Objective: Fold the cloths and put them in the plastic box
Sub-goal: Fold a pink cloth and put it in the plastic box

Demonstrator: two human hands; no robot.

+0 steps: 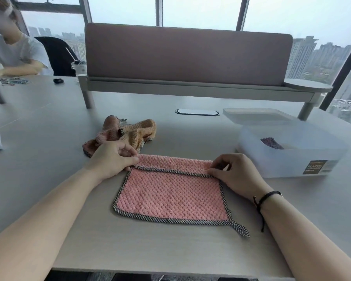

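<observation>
Cloth work from where I sit: the pink cloth [171,196] lies flat on the table [49,159] in front of me, my left hand [111,161] pinching its far-left corner and my right hand [232,173] pinching the far-right one, so that, I judge, the far edge, already turned toward me, comes over evenly as a straight fold. Its long axis runs left to right, with the hanging loop [240,228] pointing off the near-right corner. Crumpled cloths [122,133] wait just beyond my left hand, and the plastic box [292,159] stands open to the right, near my right hand, something dark already inside.
</observation>
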